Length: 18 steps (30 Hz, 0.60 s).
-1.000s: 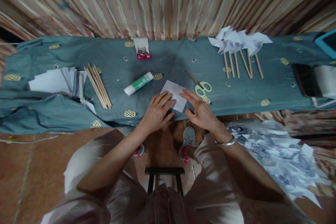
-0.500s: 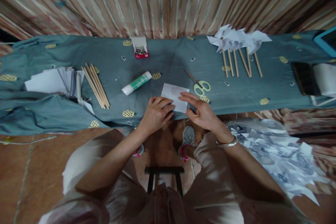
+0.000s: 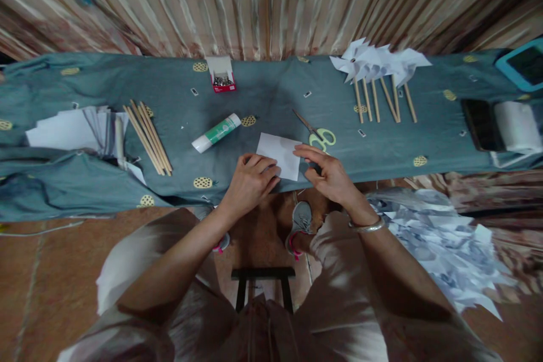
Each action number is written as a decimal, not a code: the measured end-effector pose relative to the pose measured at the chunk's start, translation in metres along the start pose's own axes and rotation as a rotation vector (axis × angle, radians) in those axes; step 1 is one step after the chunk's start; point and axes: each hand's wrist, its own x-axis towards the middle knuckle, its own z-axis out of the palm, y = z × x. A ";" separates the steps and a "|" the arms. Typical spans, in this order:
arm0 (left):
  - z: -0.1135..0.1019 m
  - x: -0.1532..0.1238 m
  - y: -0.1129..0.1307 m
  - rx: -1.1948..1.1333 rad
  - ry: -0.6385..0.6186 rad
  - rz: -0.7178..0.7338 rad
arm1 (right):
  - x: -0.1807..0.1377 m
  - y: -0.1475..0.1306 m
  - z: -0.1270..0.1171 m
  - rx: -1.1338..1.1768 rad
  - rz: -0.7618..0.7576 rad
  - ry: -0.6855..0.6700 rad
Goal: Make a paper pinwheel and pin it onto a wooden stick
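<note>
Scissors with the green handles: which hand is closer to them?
The right. The right hand is just on the near side of the scissors, close to their handles. The left hand is farther off to their left, at the white paper.

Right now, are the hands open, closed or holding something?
Left hand: on the white paper; grip cannot be told.
Right hand: open, at the paper's right edge.
</note>
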 end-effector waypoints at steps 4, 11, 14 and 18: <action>0.001 0.001 0.000 0.070 0.034 0.037 | 0.000 0.001 -0.001 0.009 -0.002 -0.015; 0.000 0.000 -0.004 0.113 0.107 0.081 | -0.001 -0.005 -0.004 0.028 0.018 -0.019; -0.001 -0.005 -0.003 0.073 0.114 0.075 | 0.000 -0.009 -0.004 0.071 -0.014 0.006; -0.002 -0.015 -0.001 -0.024 0.086 0.076 | 0.000 -0.010 -0.001 0.127 -0.017 -0.024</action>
